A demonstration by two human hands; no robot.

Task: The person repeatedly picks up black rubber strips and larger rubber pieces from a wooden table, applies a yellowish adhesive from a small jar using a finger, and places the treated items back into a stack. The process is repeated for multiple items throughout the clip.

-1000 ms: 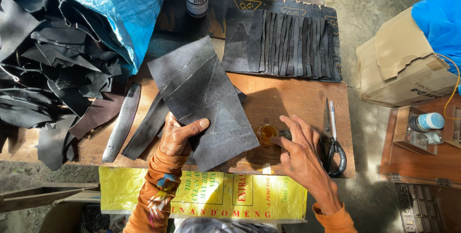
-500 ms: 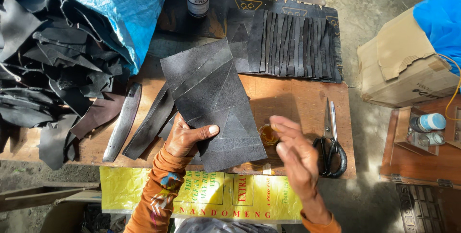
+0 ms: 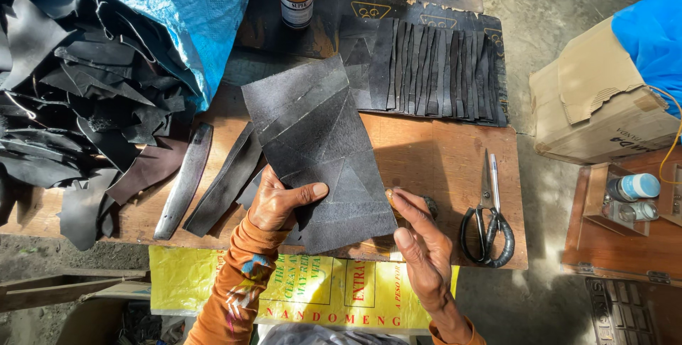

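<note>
The left hand (image 3: pixel 280 199) pinches a dark leather sheet (image 3: pixel 316 149) at its lower left edge, thumb on top, at the center of the frame over the wooden table (image 3: pixel 440 153). Looks light and floppy, so an edge grip probably suits it. The right hand (image 3: pixel 419 245) is half-curled beside the sheet's lower right corner, fingertips at a small amber thing; can't tell if it's gripped. Scissors (image 3: pixel 489 217) lie right, cut strips (image 3: pixel 433 68) at the top, and a scrap pile (image 3: pixel 78 103) crowds the left.

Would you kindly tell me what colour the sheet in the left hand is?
The leather sheet is dark grey-black with pale scored lines, seen best in the head view.
</note>
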